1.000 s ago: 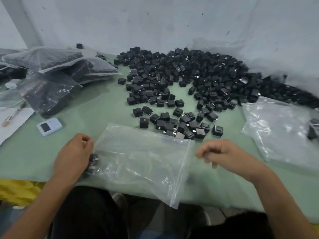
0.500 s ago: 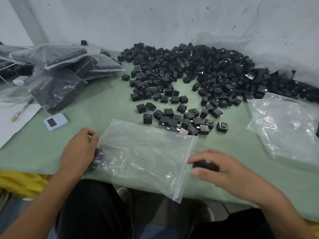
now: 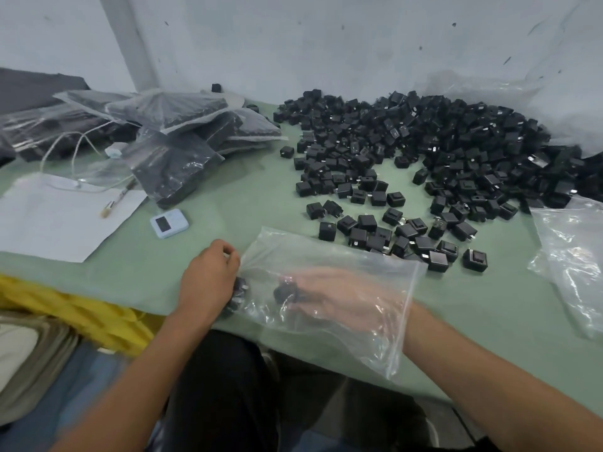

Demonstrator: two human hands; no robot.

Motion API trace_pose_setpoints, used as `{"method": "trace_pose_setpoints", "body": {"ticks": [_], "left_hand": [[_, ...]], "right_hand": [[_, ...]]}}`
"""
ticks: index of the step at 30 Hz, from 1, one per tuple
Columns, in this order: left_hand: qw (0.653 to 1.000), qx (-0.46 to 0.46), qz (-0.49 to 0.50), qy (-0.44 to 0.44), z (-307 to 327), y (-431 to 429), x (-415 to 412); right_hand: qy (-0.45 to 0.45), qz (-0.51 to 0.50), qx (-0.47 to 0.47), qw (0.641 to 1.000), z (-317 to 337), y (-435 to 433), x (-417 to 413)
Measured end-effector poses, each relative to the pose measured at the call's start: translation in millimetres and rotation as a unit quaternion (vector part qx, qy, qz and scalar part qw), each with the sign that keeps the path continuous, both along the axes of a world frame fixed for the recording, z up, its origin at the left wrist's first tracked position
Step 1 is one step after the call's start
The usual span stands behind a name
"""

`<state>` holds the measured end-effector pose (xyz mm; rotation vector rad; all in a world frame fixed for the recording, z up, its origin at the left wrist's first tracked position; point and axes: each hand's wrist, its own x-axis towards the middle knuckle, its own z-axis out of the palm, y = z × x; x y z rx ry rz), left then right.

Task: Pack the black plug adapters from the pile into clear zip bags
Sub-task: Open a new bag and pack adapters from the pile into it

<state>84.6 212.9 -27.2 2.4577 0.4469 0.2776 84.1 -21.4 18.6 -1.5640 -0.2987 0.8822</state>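
Left hand (image 3: 208,282) is curled tight on the closed end of the clear zip bag (image 3: 310,249), pinching the film and pinning it at the near edge of the green table (image 3: 228,203) — that looks like the anchor, so the bag won't slide while it's being fed. Right hand (image 3: 339,295) is deep inside through the open mouth, which faces right and is the natural way in for that arm. At its fingertips sits a black adapter (image 3: 286,293), close to a couple already in the bag (image 3: 239,290) by the left hand; through the shiny plastic I cannot tell whether the fingers grip it or have let go. The big pile (image 3: 440,141) lies just beyond the bag, within easy reach. Filled bags (image 3: 182,132) are stacked far left and a spare bag (image 3: 574,256) lies at right — plenty left to pack.
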Motion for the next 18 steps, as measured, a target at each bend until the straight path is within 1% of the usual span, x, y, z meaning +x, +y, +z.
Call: {"method": "trace_pose_setpoints", "body": {"ticks": [2, 5, 7, 8, 10, 11, 12, 14, 15, 16, 18], "left_hand": [[1.000, -0.001, -0.003, 0.004, 0.1, -0.4, -0.3], [1.000, -0.010, -0.004, 0.010, 0.5, -0.3, -0.8], [1.000, -0.019, -0.003, 0.013, 0.9, -0.3, -0.3], [1.000, -0.018, -0.003, 0.014, 0.9, -0.3, -0.2], [1.000, -0.016, -0.002, 0.016, 1.0, -0.5, -0.1], [1.000, -0.017, -0.003, 0.017, 0.8, -0.6, -0.2], [1.000, -0.019, -0.003, 0.017, 0.5, -0.6, -0.6], [1.000, -0.011, 0.000, 0.016, -0.5, -0.5, -1.0], [1.000, -0.005, 0.003, 0.015, -0.9, -0.2, -0.7], [1.000, -0.001, 0.005, 0.014, -1.3, 0.1, -0.4], [1.000, 0.007, 0.006, 0.011, -2.0, 0.2, 0.2]], "right_hand": [[0.004, -0.031, 0.003, 1.000, -4.0, 21.4, 4.8], [-0.144, -0.062, -0.066, 0.985, -16.3, 41.8, 11.4], [-0.252, -0.043, -0.105, 0.961, -25.9, 50.2, 8.0], [-0.278, -0.036, -0.109, 0.954, -28.6, 54.7, 5.6], [-0.260, -0.090, -0.088, 0.957, -37.5, 63.8, 7.6], [-0.250, -0.102, -0.083, 0.959, -42.3, 68.8, 12.3], [-0.275, -0.106, -0.114, 0.949, -45.8, 71.2, 13.0], [-0.347, -0.093, -0.200, 0.912, -55.5, 73.7, 11.7], [-0.350, -0.114, -0.212, 0.905, -55.0, 79.8, 12.7], [-0.363, -0.112, -0.219, 0.899, -55.6, 80.5, 15.7], [-0.354, -0.100, -0.186, 0.911, -56.8, 79.0, 18.9]]}}
